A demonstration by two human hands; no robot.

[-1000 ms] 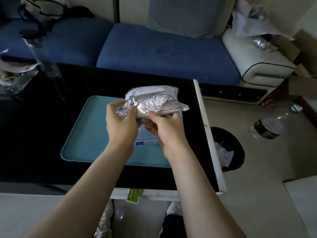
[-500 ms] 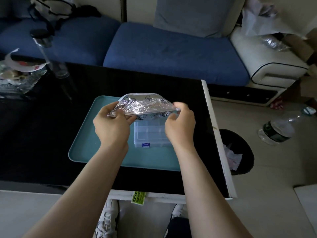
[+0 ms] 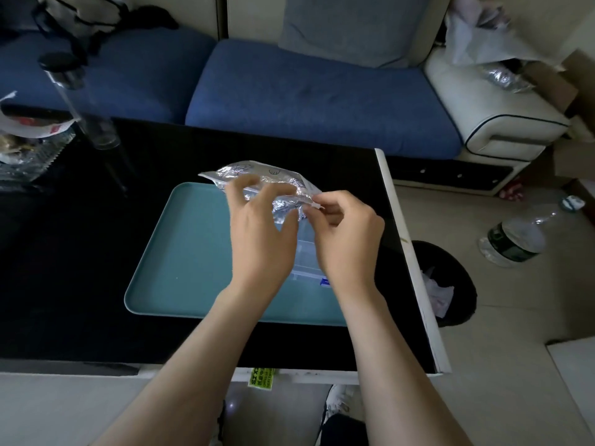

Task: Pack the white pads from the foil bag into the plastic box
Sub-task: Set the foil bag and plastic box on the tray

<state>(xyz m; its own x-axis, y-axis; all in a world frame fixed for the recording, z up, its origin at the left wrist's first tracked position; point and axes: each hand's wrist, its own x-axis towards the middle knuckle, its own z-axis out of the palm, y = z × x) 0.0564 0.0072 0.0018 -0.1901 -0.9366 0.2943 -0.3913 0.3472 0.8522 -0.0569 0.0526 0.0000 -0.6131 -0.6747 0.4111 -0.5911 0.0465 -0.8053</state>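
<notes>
The foil bag (image 3: pixel 257 175) is shiny silver with small dark blue printed drawings. The plastic box (image 3: pixel 304 252) is clear, with a blue label. The tray (image 3: pixel 180 252) is teal, the table (image 3: pixel 96 317) black with a white edge, the sofa cushions (image 3: pixel 306 91) blue.
</notes>
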